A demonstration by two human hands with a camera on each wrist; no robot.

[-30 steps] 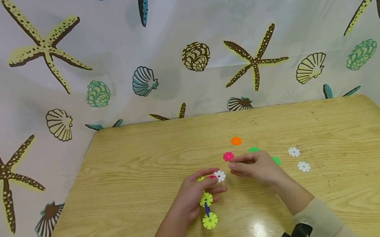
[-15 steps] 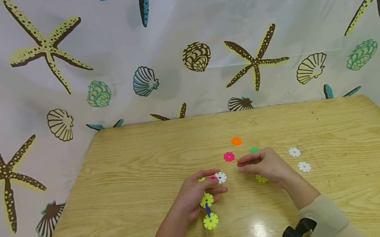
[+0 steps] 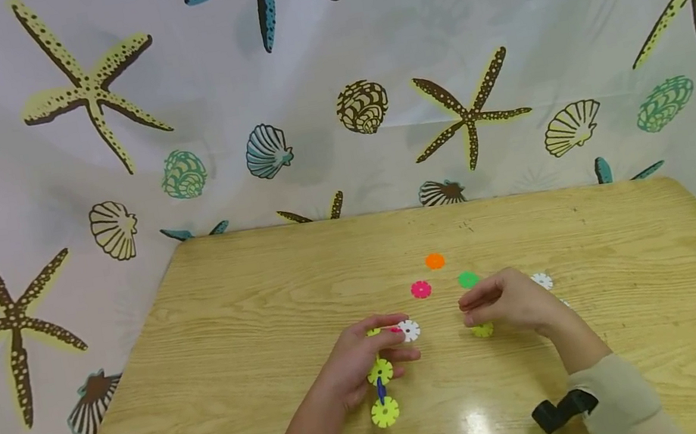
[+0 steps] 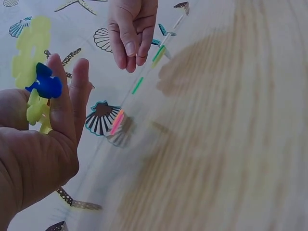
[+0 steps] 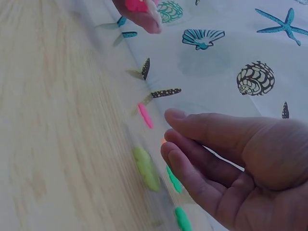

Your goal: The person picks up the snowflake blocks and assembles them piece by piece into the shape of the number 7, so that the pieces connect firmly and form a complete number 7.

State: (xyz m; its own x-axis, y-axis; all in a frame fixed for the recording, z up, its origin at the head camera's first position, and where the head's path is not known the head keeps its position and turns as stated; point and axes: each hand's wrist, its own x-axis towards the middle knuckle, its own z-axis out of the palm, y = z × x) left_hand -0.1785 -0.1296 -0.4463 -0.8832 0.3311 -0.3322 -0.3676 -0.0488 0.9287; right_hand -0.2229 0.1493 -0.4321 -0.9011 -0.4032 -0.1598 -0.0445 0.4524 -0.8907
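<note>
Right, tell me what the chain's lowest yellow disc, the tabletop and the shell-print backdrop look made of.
Lowest yellow disc: probably plastic, fairly matte; solid bright colour, slotted rim. Tabletop: wood or wood-look laminate, glossy; grain shows and light reflects. Backdrop: likely fabric, matte, though plastic sheeting is possible; faint creases cross it.

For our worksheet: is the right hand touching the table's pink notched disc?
Apart: the head view shows bare tabletop between right hand and pink notched disc.
</note>
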